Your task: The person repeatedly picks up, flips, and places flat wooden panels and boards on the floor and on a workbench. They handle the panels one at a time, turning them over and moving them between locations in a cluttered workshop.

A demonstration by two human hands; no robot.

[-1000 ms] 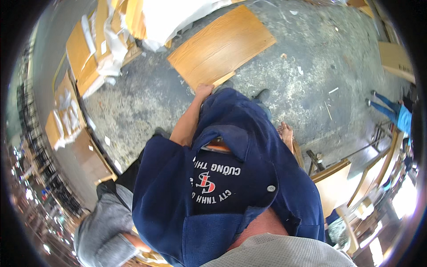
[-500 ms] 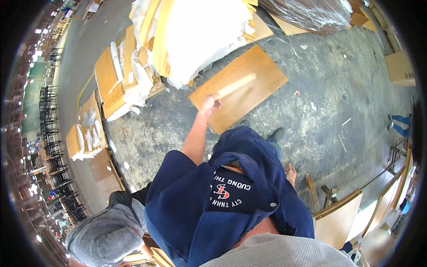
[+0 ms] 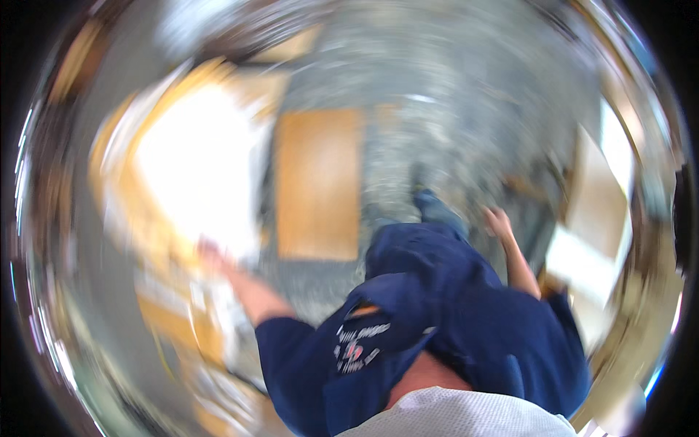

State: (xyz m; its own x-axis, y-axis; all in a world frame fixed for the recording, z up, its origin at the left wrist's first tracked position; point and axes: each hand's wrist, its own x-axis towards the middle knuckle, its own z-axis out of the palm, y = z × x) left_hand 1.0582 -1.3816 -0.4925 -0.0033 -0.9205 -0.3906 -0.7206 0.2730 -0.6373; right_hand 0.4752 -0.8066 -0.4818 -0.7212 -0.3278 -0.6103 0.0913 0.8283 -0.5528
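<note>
My left hand [image 3: 211, 253] reaches out to the left, beside the near edge of a bright, overexposed stack of panels [image 3: 200, 153]. Motion smears its fingers, so I cannot see whether it holds anything. Held away from my body, my right hand [image 3: 497, 221] is over the floor on the right, and its fingers are too blurred to read. Between my hands, farther forward, a rectangular brown wooden panel [image 3: 318, 186] lies flat on the floor. Neither hand touches that panel.
Lower left, more wrapped wooden panels [image 3: 175, 309] lie beyond my left arm. Pale boards [image 3: 593, 211] stand at the right. A plastic-wrapped bundle [image 3: 211, 25] is at the top left. My foot [image 3: 419, 177] is on the grey concrete floor [image 3: 451, 95].
My view has swung right, and everything is blurred. My left hand has left the wooden panel for the stack's side; the pale strip by it no longer shows. My right arm shows more.
</note>
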